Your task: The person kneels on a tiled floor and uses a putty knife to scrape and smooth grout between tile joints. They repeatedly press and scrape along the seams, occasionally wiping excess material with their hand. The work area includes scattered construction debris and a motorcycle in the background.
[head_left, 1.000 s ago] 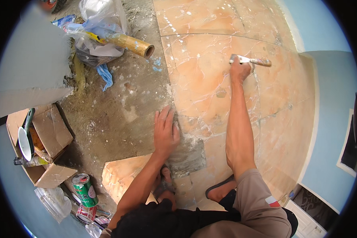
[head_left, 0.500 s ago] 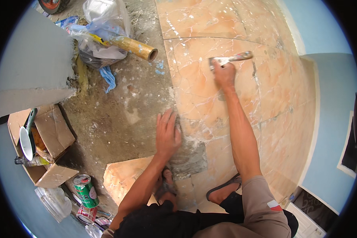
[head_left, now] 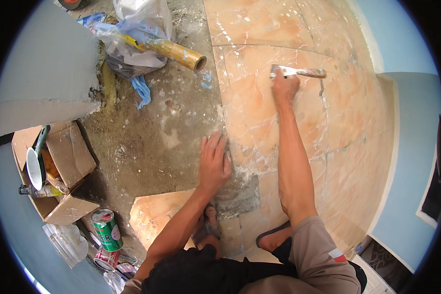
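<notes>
My right hand (head_left: 284, 88) grips a paint-smeared scraper (head_left: 308, 72), its wide metal blade held over the peach marbled floor tiles (head_left: 255, 108) and its handle pointing right. Low in the middle, my left hand (head_left: 213, 164) rests open, fingertips on the bare stained concrete (head_left: 157, 142) beside the tile edge. A patch of grey exposed screed (head_left: 240, 196) lies just below it.
Plastic bags (head_left: 137, 19) and a thick bamboo-coloured tube (head_left: 179, 54) lie upper left, near a white wall block (head_left: 44, 68). A cardboard box (head_left: 73, 152) with a green-handled ladle (head_left: 34, 164) and stacked cans (head_left: 108, 230) sit at left. A blue wall (head_left: 411, 147) runs along the right.
My right hand moved left with the scraper from a second ago, then slightly right again. My left hand shifted a little rightward in the picture, as did the surroundings.
</notes>
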{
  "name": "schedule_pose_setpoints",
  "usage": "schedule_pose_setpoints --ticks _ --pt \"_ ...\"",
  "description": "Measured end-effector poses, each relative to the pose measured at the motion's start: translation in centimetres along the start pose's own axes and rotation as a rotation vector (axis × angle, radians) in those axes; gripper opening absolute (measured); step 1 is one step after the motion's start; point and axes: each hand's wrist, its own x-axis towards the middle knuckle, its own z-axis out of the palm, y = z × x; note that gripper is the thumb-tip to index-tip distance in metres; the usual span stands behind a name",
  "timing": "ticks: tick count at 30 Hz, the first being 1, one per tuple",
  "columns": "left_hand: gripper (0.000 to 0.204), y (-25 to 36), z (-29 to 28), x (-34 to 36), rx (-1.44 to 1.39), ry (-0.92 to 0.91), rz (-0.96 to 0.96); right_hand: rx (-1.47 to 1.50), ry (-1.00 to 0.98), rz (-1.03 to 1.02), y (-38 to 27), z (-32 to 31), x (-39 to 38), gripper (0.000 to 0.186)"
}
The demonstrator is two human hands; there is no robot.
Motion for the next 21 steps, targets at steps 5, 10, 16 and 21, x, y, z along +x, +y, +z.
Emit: schedule_pose_setpoints --ticks 5,10,16,21 --pt "0.058 -0.3 -0.3 0.0 -0.002 0.016 0.01 -0.058 -0.077 -0.107 -0.4 0.4 0.4 0.026" --pt "0.056 -0.5 0.0 0.0 0.018 -0.017 -0.008 -0.141 -0.263 -0.278 2.0 2.8 -1.2 0.033" --pt "0.055 -0.4 -0.1 0.1 0.012 -0.008 -0.005 -0.131 -0.146 -0.403 0.3 3.3 -2.2 0.037" --pt "0.055 -0.4 -0.4 0.3 0.016 0.011 0.015 -0.012 -0.057 -0.022 -1.6 2.0 -0.3 0.033"
